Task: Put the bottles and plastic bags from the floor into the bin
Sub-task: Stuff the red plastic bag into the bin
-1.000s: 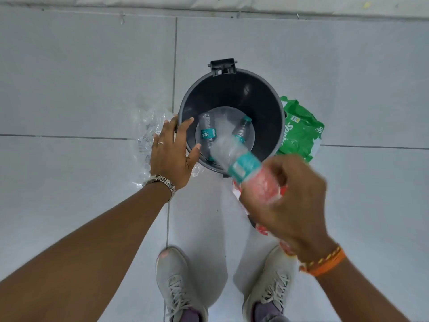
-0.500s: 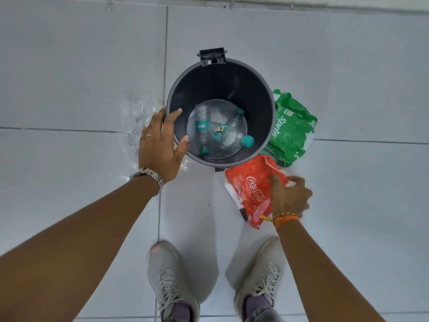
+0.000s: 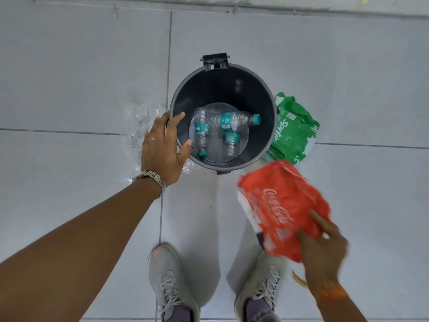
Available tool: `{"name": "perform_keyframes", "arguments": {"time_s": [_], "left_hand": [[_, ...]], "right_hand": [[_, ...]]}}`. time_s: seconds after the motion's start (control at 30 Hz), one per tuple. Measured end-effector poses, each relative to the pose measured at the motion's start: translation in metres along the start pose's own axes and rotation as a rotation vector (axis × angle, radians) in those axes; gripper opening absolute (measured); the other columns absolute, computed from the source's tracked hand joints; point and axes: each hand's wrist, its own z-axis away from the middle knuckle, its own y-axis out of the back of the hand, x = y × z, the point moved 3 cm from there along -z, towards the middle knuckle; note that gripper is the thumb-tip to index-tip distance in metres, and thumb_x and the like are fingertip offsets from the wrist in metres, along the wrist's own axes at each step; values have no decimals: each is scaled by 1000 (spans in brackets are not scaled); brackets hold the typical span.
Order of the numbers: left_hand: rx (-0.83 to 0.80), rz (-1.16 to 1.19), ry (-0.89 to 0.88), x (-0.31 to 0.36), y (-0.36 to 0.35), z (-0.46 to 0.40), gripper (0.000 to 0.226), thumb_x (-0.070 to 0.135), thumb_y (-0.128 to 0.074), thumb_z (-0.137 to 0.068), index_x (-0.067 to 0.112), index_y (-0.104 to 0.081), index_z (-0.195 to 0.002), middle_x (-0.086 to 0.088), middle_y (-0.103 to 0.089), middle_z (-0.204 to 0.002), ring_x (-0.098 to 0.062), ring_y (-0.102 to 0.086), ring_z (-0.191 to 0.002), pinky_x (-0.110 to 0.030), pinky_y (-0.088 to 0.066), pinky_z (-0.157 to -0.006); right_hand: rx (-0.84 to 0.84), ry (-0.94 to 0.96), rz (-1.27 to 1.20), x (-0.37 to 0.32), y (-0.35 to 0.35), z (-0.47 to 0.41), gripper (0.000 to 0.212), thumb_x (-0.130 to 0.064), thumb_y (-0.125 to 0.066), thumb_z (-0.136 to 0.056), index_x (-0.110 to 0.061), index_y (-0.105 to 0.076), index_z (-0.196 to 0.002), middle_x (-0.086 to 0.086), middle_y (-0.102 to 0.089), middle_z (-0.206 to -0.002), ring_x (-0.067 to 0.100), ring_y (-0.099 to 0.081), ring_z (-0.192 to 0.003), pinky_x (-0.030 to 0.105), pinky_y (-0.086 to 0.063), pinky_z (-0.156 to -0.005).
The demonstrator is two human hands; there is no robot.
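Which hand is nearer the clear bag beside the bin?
Left: left hand rests on the bin rim, beside the clear bag; right hand holds the red bag across the bin.

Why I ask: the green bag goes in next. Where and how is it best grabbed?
Probably pinch the green bag by its crumpled top folds, from above and the right; its left edge sits tight beside the bin, and it lies flat.

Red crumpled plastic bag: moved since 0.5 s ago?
Yes. The right hand holds the red crumpled plastic bag, now farther from the grey round bin and over the right shoe.
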Motion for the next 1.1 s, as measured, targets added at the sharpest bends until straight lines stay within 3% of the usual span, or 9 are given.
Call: {"name": "perform_keyframes", "arguments": {"time_s": [0.17,0.33,0.53,0.63,0.73,0.8,0.9,0.97,1.1], "left_hand": [[-8,24,10,2,3,2,66,59,-32,-94,30,-30,-153,-10,-29,-162,-34,-27,-149,-62,-31,-115],[-17,38,6,4,4,1,67,60,-30,-94,29,-29,-153,-10,-28,-162,-34,-25,-150,-62,-32,-114],[0,60,-43,-3,0,1,65,54,-37,-95,29,-27,-154,-10,-30,-160,-32,-25,-149,-56,-31,-116],[19,74,-44,-4,-2,1,65,53,-39,-94,30,-26,-154,-11,-29,-161,-31,-24,-149,-55,-29,-117],[33,111,-29,-4,-3,2,64,53,-40,-95,32,-25,-154,-10,-27,-162,-29,-23,-150,-55,-30,-116],[36,127,-28,-5,-3,3,64,53,-39,-95,32,-26,-154,-10,-27,-162,-28,-23,-150,-57,-31,-115],[27,143,-28,-7,-2,3,64,52,-41,-94,32,-27,-154,-9,-27,-162,-27,-23,-150,-55,-30,-116],[33,149,-33,-6,-3,2,64,50,-42,-94,32,-27,-154,-10,-28,-162,-27,-23,-150,-55,-31,-115],[51,172,-28,-7,-7,1,63,51,-41,-95,32,-27,-154,-8,-29,-161,-25,-24,-150,-56,-34,-113]], "right_hand": [[175,372,23,-106,63,39,59,14,-78,-65,-20,-76,-112,11,-65,-121,2,-64,-95,13,-52,-86],[14,654,119,-193,32,37,54,-10,-75,-66,-29,-73,-115,7,-49,-125,20,-61,-107,26,-50,-94],[-405,609,592,-248,-142,-18,36,-4,-60,-86,-12,-66,-121,17,-47,-140,22,-59,-94,18,-51,-67],[-576,598,757,-243,-195,-26,55,-18,-66,-90,-6,-50,-142,21,-15,-161,38,-53,-126,37,-54,-97],[-744,646,560,-252,-190,-21,61,-20,-75,-78,-25,-60,-137,13,-47,-143,27,-57,-123,31,-49,-100],[-628,629,213,-251,-156,-35,39,-14,-73,-73,-29,-76,-109,-3,-73,-105,19,-71,-98,29,-58,-87],[-54,563,3,-199,-97,-81,12,-16,-62,-80,-20,-73,-79,3,-74,-81,24,-69,-77,40,-60,-79],[29,393,222,-148,-85,-112,23,-24,-59,-85,-7,-75,-89,15,-74,-96,28,-66,-88,33,-56,-86],[-593,409,1135,-61,-122,-136,43,-28,-68,-81,-35,-71,-123,10,-15,-167,44,-16,-151,50,-29,-117]]}}
